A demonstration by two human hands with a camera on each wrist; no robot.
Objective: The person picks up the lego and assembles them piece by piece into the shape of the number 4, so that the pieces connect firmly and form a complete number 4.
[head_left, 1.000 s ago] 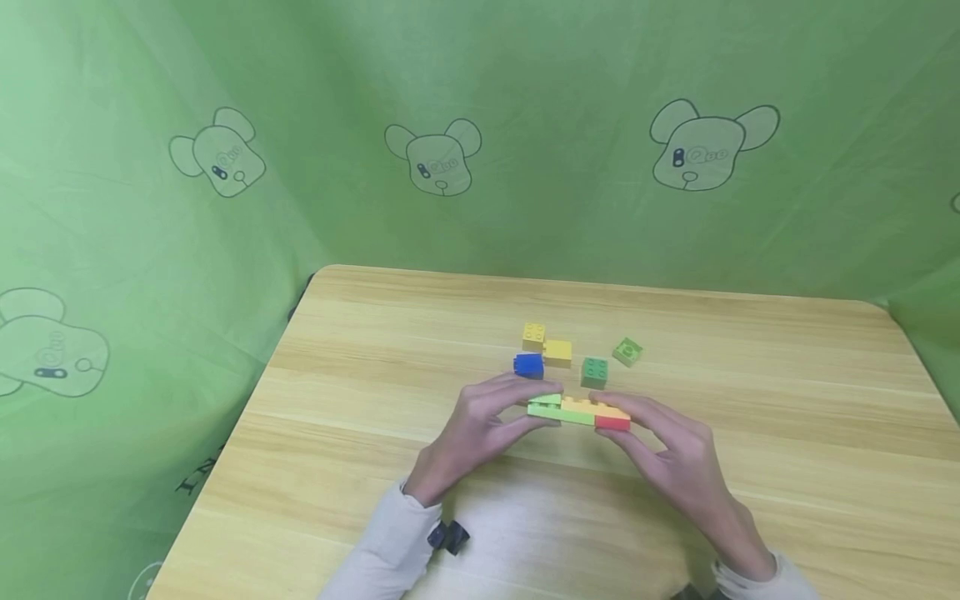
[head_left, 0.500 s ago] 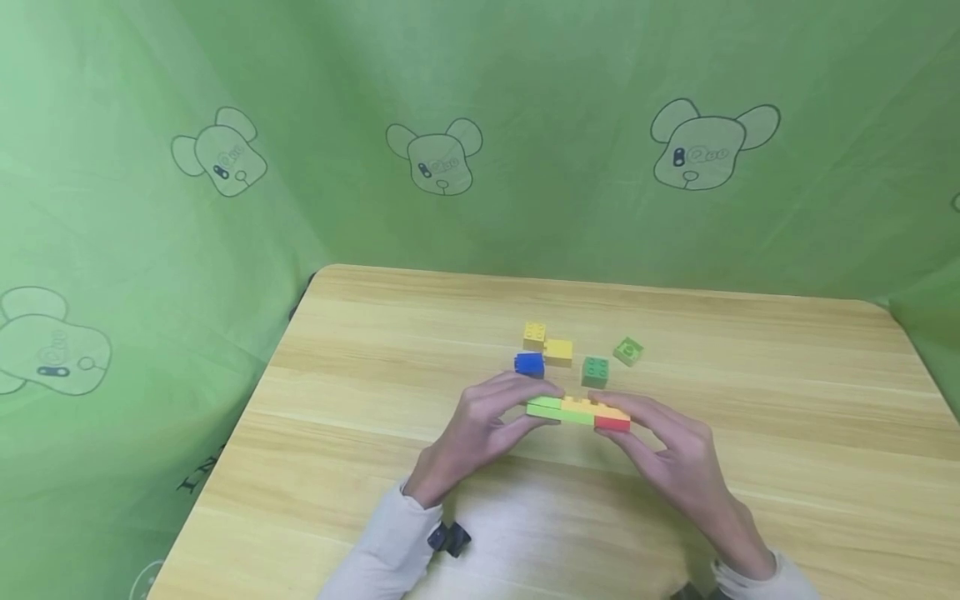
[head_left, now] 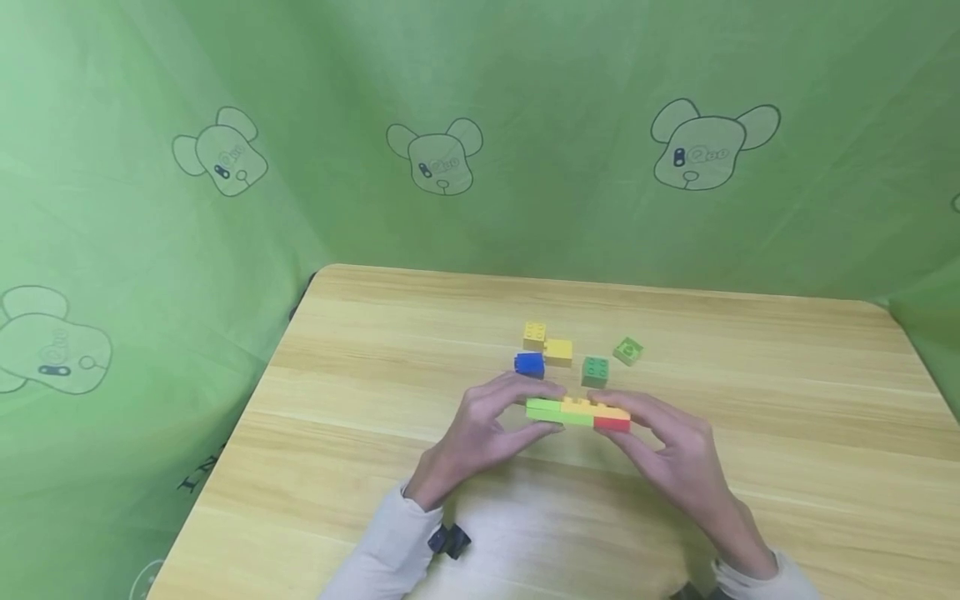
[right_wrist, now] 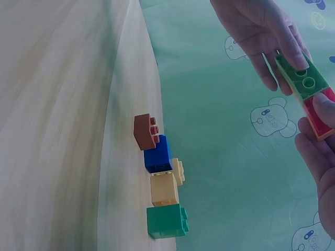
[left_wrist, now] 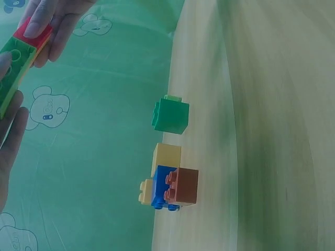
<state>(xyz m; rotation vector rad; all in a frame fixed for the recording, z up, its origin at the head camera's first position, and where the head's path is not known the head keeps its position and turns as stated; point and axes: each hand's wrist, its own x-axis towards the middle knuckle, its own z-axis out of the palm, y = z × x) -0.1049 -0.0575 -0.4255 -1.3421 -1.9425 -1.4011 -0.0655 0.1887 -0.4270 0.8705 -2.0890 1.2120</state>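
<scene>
Head view: the bar, lime and orange over lime and red, is held above the table. The left hand pinches its lime end, the right hand its orange-red end, thumbs underneath, fingers partly covering it. Beyond lie the blue brick, two yellow bricks, the green brick and the lime brick; the wrist views add a brown brick. The table is wood-grained; green cloth hangs behind.
</scene>
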